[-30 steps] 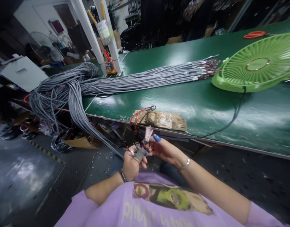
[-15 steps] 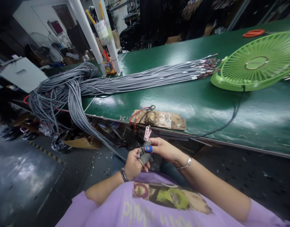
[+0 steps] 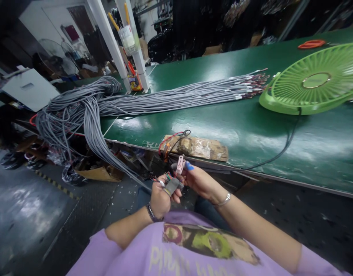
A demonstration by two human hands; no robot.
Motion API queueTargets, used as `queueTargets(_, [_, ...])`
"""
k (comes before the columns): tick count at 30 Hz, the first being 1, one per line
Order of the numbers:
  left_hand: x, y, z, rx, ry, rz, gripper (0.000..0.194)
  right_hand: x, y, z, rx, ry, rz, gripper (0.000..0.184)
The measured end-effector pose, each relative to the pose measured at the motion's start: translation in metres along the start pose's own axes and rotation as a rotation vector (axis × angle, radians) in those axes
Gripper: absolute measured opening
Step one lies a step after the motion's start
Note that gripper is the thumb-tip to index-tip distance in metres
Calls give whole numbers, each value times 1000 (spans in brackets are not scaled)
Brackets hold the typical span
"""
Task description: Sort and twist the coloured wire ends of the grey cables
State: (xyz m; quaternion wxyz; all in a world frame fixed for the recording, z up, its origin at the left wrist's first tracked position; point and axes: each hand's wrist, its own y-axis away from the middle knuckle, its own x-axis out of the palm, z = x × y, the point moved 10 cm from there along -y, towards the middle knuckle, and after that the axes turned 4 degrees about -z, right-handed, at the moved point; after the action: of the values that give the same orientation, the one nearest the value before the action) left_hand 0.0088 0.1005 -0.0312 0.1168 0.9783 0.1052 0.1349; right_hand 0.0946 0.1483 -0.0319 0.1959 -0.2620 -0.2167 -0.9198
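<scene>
Fiddling with wires (image 3: pixel 169 176) by desk (image 3: pixel 251 134) edge, imo. Left hand (image 3: pixel 160 199) clenched on grey piece (image 3: pixel 172 186); right hand (image 3: pixel 201 182) at pink clip (image 3: pixel 180 165), can't tell grip. Next needs steady fingertips.

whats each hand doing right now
Left hand: closed around a grey connector with coloured wires.
Right hand: fingers closed at a pink clip; exact grip cannot be told.
</scene>
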Motion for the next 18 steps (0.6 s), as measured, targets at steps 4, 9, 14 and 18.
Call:
queueTargets(4, [3,-2,-4,4,17,-2,47,-13,3,25,-274,227,-214,53])
queueTargets(9, [5,-3,-2,-22,-7,10,49,-5,-5,16,-193,51,-140,54])
queueTargets(14, [7,-4,2,-52,-28,13,52,-1,-14,4,-86,-147,-90,46])
queueTargets(18, [9,-4,4,-67,-38,19,52,-7,-17,-2,-74,-201,-112,40])
